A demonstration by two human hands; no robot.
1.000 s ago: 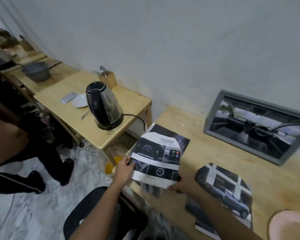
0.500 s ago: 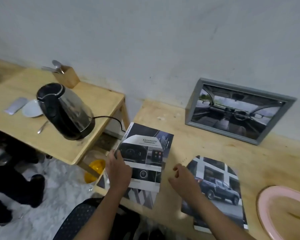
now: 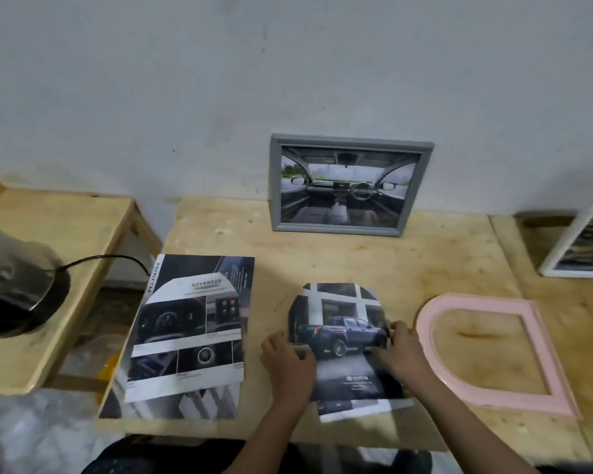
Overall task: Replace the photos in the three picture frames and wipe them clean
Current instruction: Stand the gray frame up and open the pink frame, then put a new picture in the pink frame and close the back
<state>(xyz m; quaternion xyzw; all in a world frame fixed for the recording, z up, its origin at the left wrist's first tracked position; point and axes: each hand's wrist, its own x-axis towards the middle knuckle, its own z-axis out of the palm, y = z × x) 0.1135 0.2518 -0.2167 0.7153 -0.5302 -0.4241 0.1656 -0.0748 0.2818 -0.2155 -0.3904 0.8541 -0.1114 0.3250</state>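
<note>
Both of our hands are on the arch-cut truck photo (image 3: 339, 323), which lies flat on the wooden table (image 3: 374, 261), near its front edge. Our left hand (image 3: 288, 362) grips the photo's left edge, fingers curled over the paper and thumb towards us. Our right hand (image 3: 403, 350) pinches the right edge, fingertips (image 3: 392, 328) bent onto the print beside the truck's cab. Both forearms come up from the bottom of the view and lean inward towards the photo, wrists low over the table.

Under the photo a white-edged sheet (image 3: 353, 407) shows at the front. Just to the right lies the pink arched frame (image 3: 541, 340), flat and with bare wood showing through its opening. To the left lies the brochure page (image 3: 189, 323) headed "ADVANCED", apart from our left hand. At the back the grey frame (image 3: 350, 184) leans against the wall with a car-interior picture in it. A white frame (image 3: 579, 241) leans at the far right edge. On the lower side table (image 3: 48, 227) to the left stands a kettle (image 3: 11, 285) on its base.
</note>
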